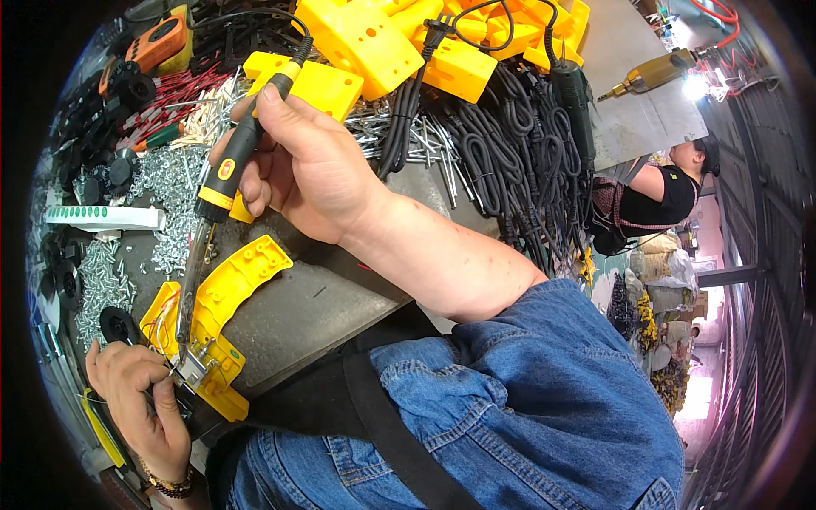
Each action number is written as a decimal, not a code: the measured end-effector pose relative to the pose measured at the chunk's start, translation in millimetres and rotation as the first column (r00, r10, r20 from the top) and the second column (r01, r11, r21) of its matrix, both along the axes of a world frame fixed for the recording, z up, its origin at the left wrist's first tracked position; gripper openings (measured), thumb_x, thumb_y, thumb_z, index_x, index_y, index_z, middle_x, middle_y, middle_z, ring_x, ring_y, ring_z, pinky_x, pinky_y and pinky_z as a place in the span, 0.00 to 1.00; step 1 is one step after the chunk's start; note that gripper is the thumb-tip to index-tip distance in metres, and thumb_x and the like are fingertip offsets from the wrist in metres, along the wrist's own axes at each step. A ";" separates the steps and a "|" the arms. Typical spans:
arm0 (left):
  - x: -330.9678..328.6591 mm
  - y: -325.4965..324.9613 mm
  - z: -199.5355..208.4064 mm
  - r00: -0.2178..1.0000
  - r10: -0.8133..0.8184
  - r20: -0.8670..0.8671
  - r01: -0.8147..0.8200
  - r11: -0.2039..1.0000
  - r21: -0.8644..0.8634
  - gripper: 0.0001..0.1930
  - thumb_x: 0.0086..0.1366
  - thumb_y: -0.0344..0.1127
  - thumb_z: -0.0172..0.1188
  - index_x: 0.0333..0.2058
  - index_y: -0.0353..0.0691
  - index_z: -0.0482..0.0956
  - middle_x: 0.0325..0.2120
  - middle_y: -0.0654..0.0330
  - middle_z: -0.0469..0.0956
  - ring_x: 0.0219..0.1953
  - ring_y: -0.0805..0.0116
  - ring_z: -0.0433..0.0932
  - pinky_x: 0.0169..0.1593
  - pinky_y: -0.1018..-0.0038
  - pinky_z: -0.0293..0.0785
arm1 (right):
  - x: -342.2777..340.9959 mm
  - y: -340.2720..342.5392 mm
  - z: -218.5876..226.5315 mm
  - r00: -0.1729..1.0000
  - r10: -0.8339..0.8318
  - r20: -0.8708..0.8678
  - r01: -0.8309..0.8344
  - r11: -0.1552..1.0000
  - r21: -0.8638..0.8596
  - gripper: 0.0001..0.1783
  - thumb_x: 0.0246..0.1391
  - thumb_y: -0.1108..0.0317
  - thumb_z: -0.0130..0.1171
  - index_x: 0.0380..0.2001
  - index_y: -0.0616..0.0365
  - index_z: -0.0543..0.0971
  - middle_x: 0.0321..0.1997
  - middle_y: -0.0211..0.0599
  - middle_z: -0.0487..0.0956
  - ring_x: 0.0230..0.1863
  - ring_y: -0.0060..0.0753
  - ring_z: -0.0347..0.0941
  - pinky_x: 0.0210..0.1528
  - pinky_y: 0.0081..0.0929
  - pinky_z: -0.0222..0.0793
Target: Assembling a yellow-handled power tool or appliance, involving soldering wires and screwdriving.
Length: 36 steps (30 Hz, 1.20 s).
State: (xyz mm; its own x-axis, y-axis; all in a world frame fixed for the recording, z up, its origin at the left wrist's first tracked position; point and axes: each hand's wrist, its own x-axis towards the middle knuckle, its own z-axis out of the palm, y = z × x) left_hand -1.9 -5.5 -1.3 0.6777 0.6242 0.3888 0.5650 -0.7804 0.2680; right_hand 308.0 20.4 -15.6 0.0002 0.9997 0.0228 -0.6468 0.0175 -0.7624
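Note:
My right hand point(310, 161) is closed around the black and yellow handle of a soldering iron point(231, 166), whose cord runs up from its top end. The iron's long metal shaft points down, its tip at a small metal-cased part point(194, 367) on a yellow plastic housing point(223, 361). My left hand point(140, 408), low at the left, has its fingers bent and thumb pinched against them beside that part. What it pinches is too small to make out. Thin wires point(166, 314) show inside the housing. A curved yellow arm of plastic point(246, 272) extends up and right from it.
Heaps of screws point(106, 285), red wires point(170, 106) and black coiled cords point(518, 144) surround the grey work surface point(327, 293). Yellow housings point(365, 42) are piled at the back. A power screwdriver point(650, 75) hangs at the right; another person point(663, 200) sits beyond.

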 end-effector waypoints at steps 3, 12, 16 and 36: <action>0.2 -0.3 0.2 1.000 0.004 -0.009 -0.004 1.000 0.001 0.03 0.63 0.26 0.55 0.31 0.38 0.70 0.33 0.57 0.73 0.43 0.55 0.72 0.66 0.50 0.52 | 0.4 0.0 0.4 1.000 -0.002 0.007 0.002 1.000 -0.005 0.19 0.71 0.49 0.43 0.45 0.53 0.71 0.36 0.42 0.81 0.23 0.22 0.75 0.24 0.23 0.75; -1.5 -0.1 1.2 1.000 -0.002 -0.011 0.002 1.000 -0.017 0.03 0.63 0.26 0.55 0.31 0.38 0.70 0.33 0.56 0.73 0.43 0.55 0.72 0.66 0.50 0.53 | -0.3 0.5 0.9 1.000 -0.001 0.008 0.002 1.000 -0.022 0.19 0.70 0.48 0.43 0.44 0.53 0.70 0.36 0.42 0.81 0.23 0.23 0.75 0.23 0.22 0.75; 0.5 -0.1 -0.8 1.000 0.017 0.013 -0.017 1.000 -0.014 0.03 0.63 0.28 0.54 0.29 0.39 0.70 0.32 0.57 0.72 0.41 0.56 0.71 0.66 0.49 0.52 | 0.2 1.1 -0.8 1.000 0.001 -0.002 -0.001 1.000 -0.007 0.18 0.70 0.49 0.43 0.45 0.53 0.70 0.36 0.42 0.81 0.23 0.23 0.75 0.23 0.23 0.75; -0.1 -0.4 -1.8 1.000 0.021 0.016 -0.021 1.000 -0.002 0.02 0.63 0.27 0.53 0.30 0.39 0.70 0.33 0.56 0.73 0.42 0.55 0.72 0.66 0.48 0.53 | -0.3 0.3 0.3 1.000 -0.002 -0.005 0.002 1.000 -0.011 0.18 0.70 0.49 0.43 0.44 0.52 0.70 0.36 0.42 0.81 0.22 0.23 0.75 0.23 0.22 0.74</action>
State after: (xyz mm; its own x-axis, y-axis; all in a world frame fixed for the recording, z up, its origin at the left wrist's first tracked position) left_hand -2.0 -5.9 -3.1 0.6580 0.6389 0.3985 0.5768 -0.7679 0.2786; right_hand 307.7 20.7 -15.3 0.0024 0.9999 0.0117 -0.6508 0.0104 -0.7592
